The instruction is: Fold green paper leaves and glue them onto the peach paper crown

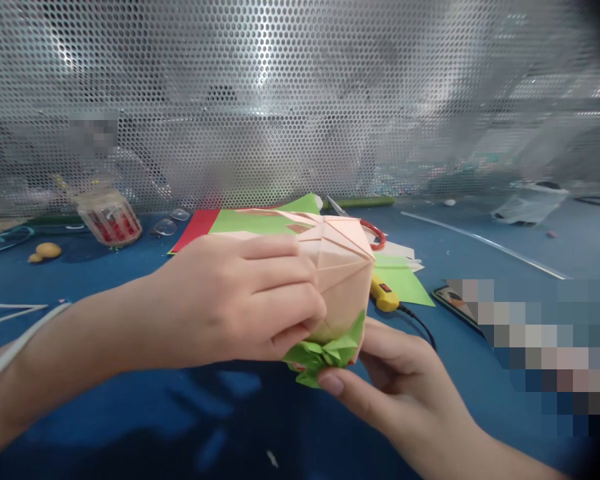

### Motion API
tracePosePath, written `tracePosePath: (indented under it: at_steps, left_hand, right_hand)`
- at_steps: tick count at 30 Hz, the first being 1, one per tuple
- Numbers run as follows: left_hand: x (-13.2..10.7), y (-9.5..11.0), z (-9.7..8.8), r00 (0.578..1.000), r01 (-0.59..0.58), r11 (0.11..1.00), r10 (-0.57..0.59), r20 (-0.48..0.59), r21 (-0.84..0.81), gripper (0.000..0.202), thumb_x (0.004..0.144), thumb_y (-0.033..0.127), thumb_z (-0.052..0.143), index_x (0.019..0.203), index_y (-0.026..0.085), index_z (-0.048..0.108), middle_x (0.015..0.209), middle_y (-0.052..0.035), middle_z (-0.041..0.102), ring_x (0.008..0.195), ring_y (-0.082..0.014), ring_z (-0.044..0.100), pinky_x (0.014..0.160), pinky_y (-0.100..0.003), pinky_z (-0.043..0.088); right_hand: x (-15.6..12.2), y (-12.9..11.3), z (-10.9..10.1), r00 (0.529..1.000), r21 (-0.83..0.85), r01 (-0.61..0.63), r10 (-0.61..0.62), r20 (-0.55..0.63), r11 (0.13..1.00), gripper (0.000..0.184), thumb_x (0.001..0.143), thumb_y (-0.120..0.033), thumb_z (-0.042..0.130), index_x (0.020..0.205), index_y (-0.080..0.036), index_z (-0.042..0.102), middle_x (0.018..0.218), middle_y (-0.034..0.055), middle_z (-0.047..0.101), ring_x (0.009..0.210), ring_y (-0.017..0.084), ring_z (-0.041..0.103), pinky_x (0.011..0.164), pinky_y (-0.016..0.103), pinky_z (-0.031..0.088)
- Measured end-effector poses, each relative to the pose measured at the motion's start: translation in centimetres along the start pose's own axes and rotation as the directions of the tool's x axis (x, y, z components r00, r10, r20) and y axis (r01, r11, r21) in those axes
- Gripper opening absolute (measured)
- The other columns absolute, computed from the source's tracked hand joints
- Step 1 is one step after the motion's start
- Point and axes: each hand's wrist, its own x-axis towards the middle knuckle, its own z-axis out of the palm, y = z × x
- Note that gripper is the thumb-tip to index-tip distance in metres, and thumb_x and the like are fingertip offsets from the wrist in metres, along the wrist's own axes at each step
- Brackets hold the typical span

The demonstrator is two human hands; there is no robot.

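Note:
A folded pink paper shape [343, 263] with crumpled green paper leaves [325, 357] at its bottom is held above the blue table. My left hand [240, 300] wraps over its left side, fingers closed on it. Underneath, my right hand [390, 373] pinches the green leaves between thumb and fingers.
Green and red paper sheets [240, 223] lie behind the shape. Red-handled scissors [373, 230] and a yellow glue gun [385, 293] lie to the right. A clear jar with red contents [109, 217] stands at the back left. A perforated metal screen [300, 100] closes off the back.

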Motion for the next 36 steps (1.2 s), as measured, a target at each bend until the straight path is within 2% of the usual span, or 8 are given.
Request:
tracePosePath:
  at_steps: [3,6,12,17,22,26,29,36]
  left_hand:
    - [-0.2,0.1,-0.6,1.000,0.027,0.997,-0.027,0.000,-0.072,0.024,0.093,0.009,0.048,0.076,0.017,0.064,0.073,0.0011,0.066,0.070,-0.0127,0.056,0.071,-0.024,0.052]
    - [-0.5,0.3,-0.3,1.000,-0.005,0.993,0.004,-0.008,-0.119,0.027,0.095,0.008,0.044,0.083,0.015,0.068,0.077,-0.0018,0.068,0.074,-0.0154,0.058,0.072,-0.026,0.052]
    - [-0.6,0.9,0.8,0.996,-0.020,1.000,0.020,-0.088,0.005,0.042,0.097,0.010,0.036,0.070,0.015,0.068,0.072,-0.0028,0.067,0.070,-0.0170,0.059,0.067,-0.029,0.053]
    - [-0.8,0.7,0.9,0.990,-0.077,0.994,0.086,-0.110,0.084,0.041,0.097,0.007,0.035,0.071,0.014,0.066,0.070,-0.0024,0.066,0.070,-0.0166,0.059,0.066,-0.030,0.053]
    - [-0.7,0.3,0.5,0.987,-0.135,0.983,0.145,-0.068,0.126,0.046,0.098,0.005,0.029,0.072,0.016,0.065,0.067,-0.0009,0.064,0.071,-0.0150,0.062,0.072,-0.029,0.055]
    - [-0.2,0.2,0.3,0.987,-0.156,0.986,0.153,0.037,0.062,0.039,0.096,0.003,0.032,0.081,0.009,0.068,0.075,-0.0067,0.069,0.072,-0.0164,0.063,0.077,-0.031,0.056]
    - [0.0,0.1,0.6,0.991,-0.136,0.990,0.135,0.023,0.034,0.032,0.094,0.005,0.039,0.081,0.008,0.068,0.081,-0.0100,0.071,0.072,-0.0174,0.062,0.084,-0.032,0.054]
    - [-0.2,-0.2,0.5,0.997,-0.060,0.998,0.062,0.055,-0.025,0.029,0.096,0.010,0.043,0.078,0.015,0.065,0.079,-0.0039,0.068,0.074,-0.0148,0.058,0.081,-0.028,0.052]
  right_hand:
    - [-0.1,-0.1,-0.1,1.000,0.017,-0.005,0.005,0.001,1.000,0.007,0.082,-0.020,0.067,0.075,-0.021,0.068,0.072,-0.0007,0.062,0.071,0.015,0.060,0.068,0.021,0.051]
    - [0.0,-0.1,0.0,1.000,0.031,0.009,-0.009,0.003,0.999,0.006,0.082,-0.019,0.068,0.077,-0.021,0.068,0.075,-0.0009,0.064,0.072,0.015,0.061,0.071,0.020,0.050]
    - [0.1,0.0,0.1,1.000,0.018,-0.007,0.008,-0.017,1.000,0.009,0.083,-0.020,0.066,0.074,-0.021,0.066,0.071,-0.0018,0.060,0.071,0.014,0.060,0.069,0.020,0.050]
    - [0.0,0.0,0.2,1.000,0.004,0.010,-0.010,-0.011,1.000,0.009,0.083,-0.020,0.066,0.073,-0.020,0.065,0.071,-0.0016,0.060,0.069,0.014,0.059,0.067,0.019,0.050]
    - [-0.1,-0.1,0.1,1.000,-0.022,-0.011,0.011,-0.003,1.000,0.012,0.083,-0.021,0.066,0.071,-0.020,0.065,0.069,-0.0009,0.060,0.068,0.015,0.058,0.065,0.021,0.050]
    - [-0.2,-0.2,0.0,0.999,-0.027,-0.044,0.044,-0.002,0.999,0.014,0.082,-0.025,0.066,0.069,-0.021,0.065,0.068,0.0003,0.061,0.067,0.017,0.060,0.065,0.024,0.052]
    - [-0.1,-0.1,0.1,0.999,-0.033,-0.050,0.050,0.009,0.998,0.013,0.082,-0.025,0.066,0.069,-0.021,0.066,0.068,0.0011,0.063,0.067,0.017,0.060,0.064,0.025,0.053]
    - [0.3,-0.1,0.1,1.000,0.002,-0.028,0.028,0.001,1.000,0.008,0.081,-0.020,0.068,0.073,-0.023,0.068,0.075,0.0008,0.070,0.070,0.017,0.065,0.068,0.023,0.054]
